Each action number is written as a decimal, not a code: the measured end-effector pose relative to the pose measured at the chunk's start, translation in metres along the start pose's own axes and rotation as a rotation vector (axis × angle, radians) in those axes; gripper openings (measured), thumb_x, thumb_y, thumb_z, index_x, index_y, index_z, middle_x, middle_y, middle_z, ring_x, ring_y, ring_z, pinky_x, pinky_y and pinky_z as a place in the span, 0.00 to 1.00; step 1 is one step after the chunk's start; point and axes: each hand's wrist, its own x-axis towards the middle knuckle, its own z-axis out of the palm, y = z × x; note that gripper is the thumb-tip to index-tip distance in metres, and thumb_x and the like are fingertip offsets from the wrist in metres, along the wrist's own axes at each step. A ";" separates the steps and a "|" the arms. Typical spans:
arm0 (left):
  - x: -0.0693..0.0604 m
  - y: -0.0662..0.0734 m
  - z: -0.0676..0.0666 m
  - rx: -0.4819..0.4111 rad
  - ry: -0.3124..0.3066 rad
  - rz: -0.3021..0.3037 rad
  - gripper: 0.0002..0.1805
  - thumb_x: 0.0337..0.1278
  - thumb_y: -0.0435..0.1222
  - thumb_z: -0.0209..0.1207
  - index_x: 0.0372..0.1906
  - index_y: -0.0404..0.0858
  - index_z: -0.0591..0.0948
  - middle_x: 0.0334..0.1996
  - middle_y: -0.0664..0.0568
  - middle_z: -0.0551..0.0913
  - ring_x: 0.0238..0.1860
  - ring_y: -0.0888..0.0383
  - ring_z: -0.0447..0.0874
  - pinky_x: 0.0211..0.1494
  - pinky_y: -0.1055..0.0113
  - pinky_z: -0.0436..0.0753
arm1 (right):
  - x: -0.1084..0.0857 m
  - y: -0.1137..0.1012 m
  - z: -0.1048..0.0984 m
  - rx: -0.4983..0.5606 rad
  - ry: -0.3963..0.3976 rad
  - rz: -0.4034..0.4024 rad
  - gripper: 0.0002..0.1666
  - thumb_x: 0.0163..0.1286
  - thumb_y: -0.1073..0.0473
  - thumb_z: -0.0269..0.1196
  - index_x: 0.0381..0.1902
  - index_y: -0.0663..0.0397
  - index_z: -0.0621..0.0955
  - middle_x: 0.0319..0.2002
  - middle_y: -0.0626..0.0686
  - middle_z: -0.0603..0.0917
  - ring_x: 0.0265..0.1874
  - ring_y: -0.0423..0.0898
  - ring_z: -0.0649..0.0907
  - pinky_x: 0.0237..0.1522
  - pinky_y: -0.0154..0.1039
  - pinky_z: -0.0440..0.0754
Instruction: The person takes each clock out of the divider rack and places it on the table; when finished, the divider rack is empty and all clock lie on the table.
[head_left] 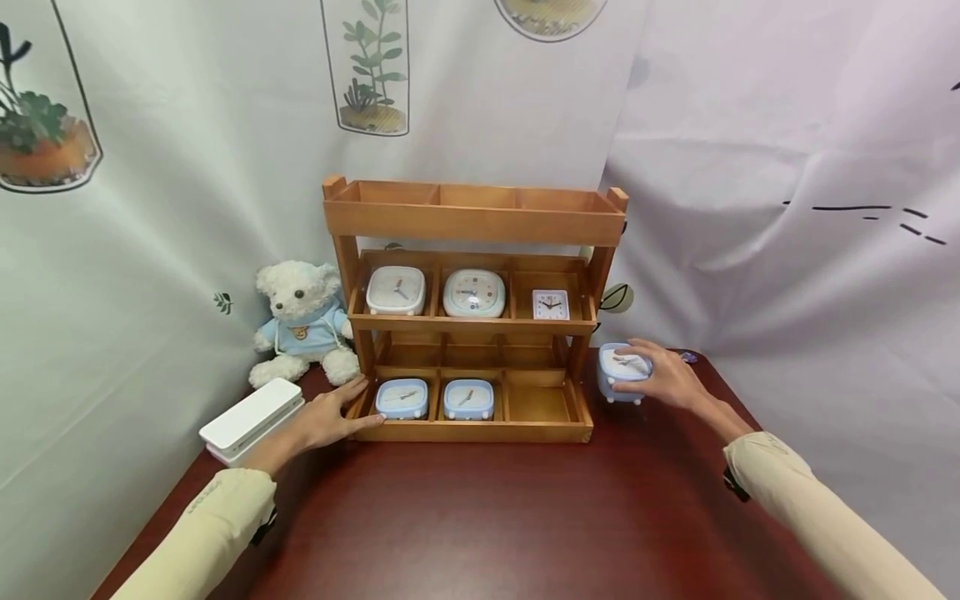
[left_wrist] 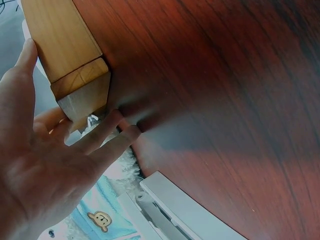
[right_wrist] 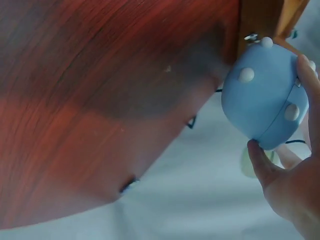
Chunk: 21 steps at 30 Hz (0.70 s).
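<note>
A rounded, pale-blue alarm clock (right_wrist: pixel 260 95) has white ball feet (right_wrist: pixel 246 75). The three-tier wooden rack (head_left: pixel 472 222) is honey brown; the wooden tabletop (left_wrist: pixel 215 85), dark red with blackish grain streaks. The fluffy white plush bear (head_left: pixel 288 287) wears a light-blue top (head_left: pixel 322 333) with a brown bear-face patch (left_wrist: pixel 100 221). The whitish fabric backdrop (head_left: pixel 247 108) bears green plant prints (head_left: pixel 375 62).

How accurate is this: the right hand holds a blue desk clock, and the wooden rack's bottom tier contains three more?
Wrong count: the head view shows two blue desk clocks in the bottom tier, not three; the right hand does hold another blue clock.
</note>
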 end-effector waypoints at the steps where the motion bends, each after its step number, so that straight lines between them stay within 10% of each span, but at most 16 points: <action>1: 0.000 0.000 0.000 0.002 -0.001 -0.002 0.55 0.60 0.68 0.63 0.80 0.33 0.64 0.80 0.36 0.57 0.73 0.30 0.64 0.67 0.33 0.71 | 0.002 0.003 0.003 0.003 -0.006 0.011 0.42 0.53 0.42 0.82 0.62 0.58 0.85 0.67 0.67 0.78 0.57 0.66 0.82 0.50 0.60 0.81; 21: 0.000 0.002 0.001 0.017 0.000 -0.018 0.56 0.60 0.69 0.62 0.80 0.34 0.64 0.81 0.37 0.58 0.73 0.30 0.64 0.67 0.33 0.71 | 0.029 0.020 0.041 0.083 -0.075 0.019 0.40 0.57 0.48 0.80 0.62 0.64 0.82 0.68 0.73 0.73 0.66 0.73 0.73 0.63 0.69 0.71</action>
